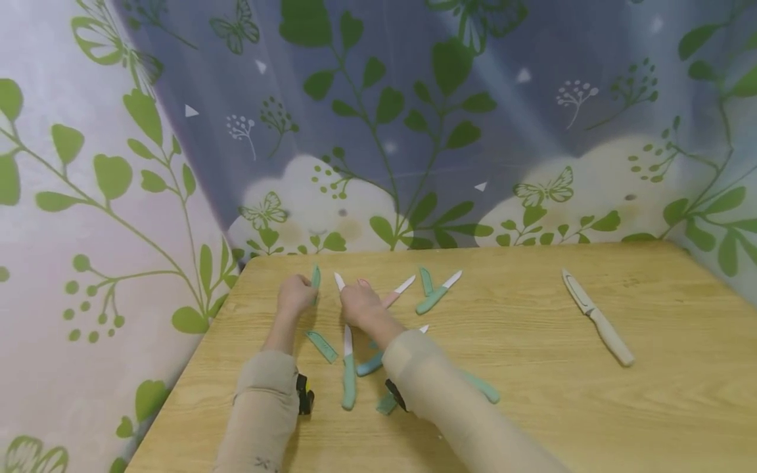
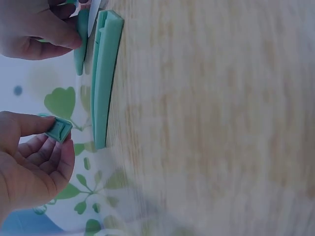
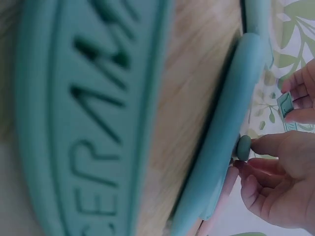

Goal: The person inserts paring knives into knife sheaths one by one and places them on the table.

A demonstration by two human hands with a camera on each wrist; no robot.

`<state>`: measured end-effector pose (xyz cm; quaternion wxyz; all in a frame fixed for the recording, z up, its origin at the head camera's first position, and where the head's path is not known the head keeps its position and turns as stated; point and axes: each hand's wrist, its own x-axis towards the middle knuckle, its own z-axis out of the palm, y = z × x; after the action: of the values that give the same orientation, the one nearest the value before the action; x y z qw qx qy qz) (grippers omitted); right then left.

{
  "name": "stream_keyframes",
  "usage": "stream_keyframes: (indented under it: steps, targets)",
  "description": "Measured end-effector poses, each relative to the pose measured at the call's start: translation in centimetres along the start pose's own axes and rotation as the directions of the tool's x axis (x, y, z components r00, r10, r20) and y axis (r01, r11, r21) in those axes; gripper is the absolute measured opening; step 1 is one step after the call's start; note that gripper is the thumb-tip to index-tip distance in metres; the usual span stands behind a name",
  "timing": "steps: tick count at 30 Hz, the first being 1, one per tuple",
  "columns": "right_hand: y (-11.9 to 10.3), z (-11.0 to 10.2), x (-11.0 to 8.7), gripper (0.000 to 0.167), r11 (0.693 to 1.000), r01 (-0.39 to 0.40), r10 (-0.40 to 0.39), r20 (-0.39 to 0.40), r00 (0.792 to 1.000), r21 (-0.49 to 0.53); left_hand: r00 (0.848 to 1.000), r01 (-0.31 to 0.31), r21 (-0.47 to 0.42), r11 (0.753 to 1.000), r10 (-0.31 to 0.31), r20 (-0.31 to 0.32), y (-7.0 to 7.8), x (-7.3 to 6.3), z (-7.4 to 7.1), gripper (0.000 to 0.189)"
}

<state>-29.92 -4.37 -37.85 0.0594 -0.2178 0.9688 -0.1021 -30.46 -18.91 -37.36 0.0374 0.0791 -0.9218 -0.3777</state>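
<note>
At the table's back left, my left hand (image 1: 294,295) pinches a green knife sheath (image 1: 316,282) between thumb and fingers. The sheath's open end (image 2: 59,129) faces the camera in the left wrist view. Beside it, my right hand (image 1: 361,305) grips a small green-handled knife; its white blade (image 1: 340,281) points away from me. The end of that knife's handle (image 3: 243,147) shows between thumb and fingers in the right wrist view. A pink-handled knife (image 1: 393,299) lies just right of this hand, partly covered by it. The sheath and blade are apart.
Closer to me lie a green knife (image 1: 349,381), a loose green sheath (image 1: 322,346), a blue knife (image 1: 370,364) and another sheath (image 1: 387,403), partly under the right forearm. Another green knife (image 1: 432,300) touches a sheath (image 1: 426,281). A cream knife (image 1: 609,335) lies far right.
</note>
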Motion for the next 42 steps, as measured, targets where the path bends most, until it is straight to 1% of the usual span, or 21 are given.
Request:
stream_keyframes:
  steps: [7,11,13,15,20,23,25,27,29,32,33,36,37,39,40,42]
  targets:
    - [0.1,0.0,0.2,0.015,0.999,-0.007,0.007,0.010,1.000,0.032,1.000,0.009,-0.006,1.000,-0.009,-0.001,-0.1,0.0,0.0,0.024]
    - [0.2,-0.1,0.4,0.015,0.999,-0.001,0.000,0.028,1.000,0.049,1.000,0.007,-0.003,1.000,-0.007,-0.008,0.0,-0.2,0.0,0.019]
    - [0.3,-0.1,0.4,0.010,0.999,0.008,-0.010,0.038,0.999,0.053,1.000,0.004,-0.003,1.000,-0.004,-0.014,0.0,-0.2,0.0,0.017]
    - [0.5,-0.1,0.4,0.002,0.998,0.004,-0.007,0.046,0.999,0.062,1.000,0.003,-0.003,1.000,-0.003,-0.015,0.0,-0.2,0.1,0.016]
    - [1.0,-0.4,0.2,0.022,0.991,-0.028,0.021,0.053,0.998,0.132,1.000,0.009,-0.001,1.000,-0.009,-0.015,0.1,-0.2,0.0,0.021]
    - [1.2,-0.8,0.0,0.022,0.987,-0.020,0.016,0.026,1.000,0.162,1.000,0.010,-0.004,1.000,-0.010,-0.012,0.2,-0.2,0.0,0.024]
    - [1.4,-1.1,-0.1,0.020,0.978,-0.018,0.014,0.019,1.000,0.207,1.000,0.009,-0.012,1.000,-0.009,-0.008,0.2,-0.2,-0.1,0.025]
    - [1.6,-1.5,-0.2,0.016,0.964,-0.020,0.019,0.009,1.000,0.267,1.000,0.008,-0.018,1.000,-0.009,-0.011,0.3,-0.3,-0.1,0.027]
    - [1.9,-2.0,-0.4,0.012,0.942,-0.018,0.021,-0.005,1.000,0.336,1.000,0.007,-0.020,1.000,-0.007,-0.015,0.5,-0.3,-0.2,0.028]
    - [2.5,-2.7,-0.6,0.004,0.913,0.002,0.023,-0.056,0.998,0.408,1.000,0.012,-0.029,1.000,-0.013,-0.018,0.7,-0.4,-0.2,0.027]
    - [2.7,-2.9,-0.7,0.007,0.904,0.012,0.022,-0.074,0.997,0.427,1.000,0.014,-0.031,0.999,-0.014,-0.019,0.7,-0.4,-0.2,0.027]
    - [3.2,-3.3,-1.2,0.020,0.832,0.006,0.041,-0.073,0.996,0.555,1.000,0.015,-0.041,0.999,-0.016,-0.011,0.8,-0.4,-0.2,0.025]
    - [3.4,-3.4,-1.4,0.023,0.803,0.002,0.047,-0.066,0.997,0.596,1.000,0.012,-0.041,0.999,-0.012,-0.008,0.8,-0.4,-0.2,0.025]
    - [3.7,-3.5,-1.7,0.027,0.762,0.004,0.047,-0.062,0.997,0.648,1.000,0.002,-0.044,0.999,-0.002,-0.007,0.8,-0.4,-0.2,0.025]
    - [3.8,-3.5,-1.9,0.027,0.747,0.010,0.042,-0.062,0.997,0.665,1.000,-0.002,-0.045,0.999,0.002,-0.006,0.8,-0.4,-0.2,0.025]
    - [4.1,-3.5,-2.4,0.025,0.752,0.041,0.018,-0.082,0.996,0.658,1.000,-0.009,-0.053,0.999,0.009,-0.006,0.8,-0.4,-0.2,0.025]
